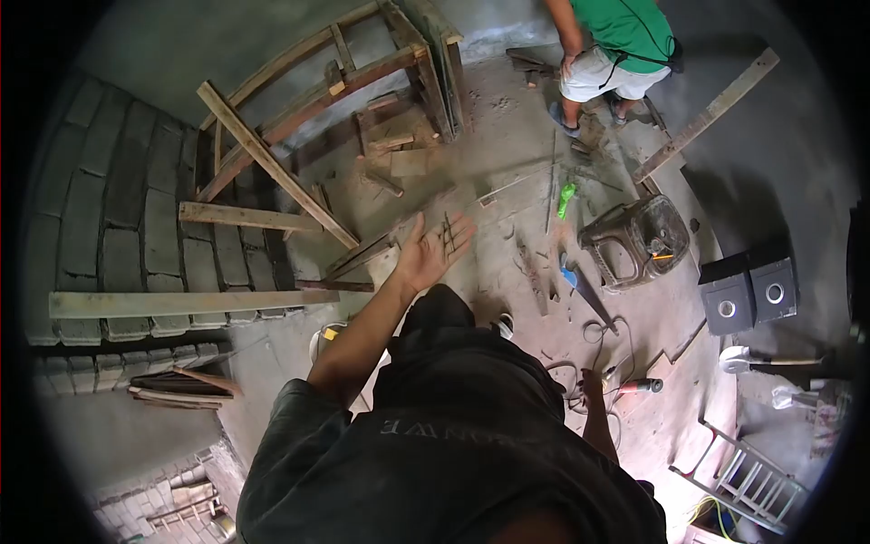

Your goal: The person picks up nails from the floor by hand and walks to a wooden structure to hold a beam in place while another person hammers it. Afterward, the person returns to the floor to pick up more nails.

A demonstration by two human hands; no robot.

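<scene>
My left hand is held out in front of me, palm up with fingers stretched. A few thin dark nails lie across its palm and fingers. My right hand hangs low at my side, small in view, and I cannot tell how its fingers are set. Close to it on the floor are a red and black power tool and a loose dark cord. Farther forward lies a handsaw with a blue handle.
A wooden frame with loose boards stands front left by a block wall. A person in green bends over at the far right. A dusty plastic stool, a bright green object, speaker-like black boxes and a ladder occupy the right.
</scene>
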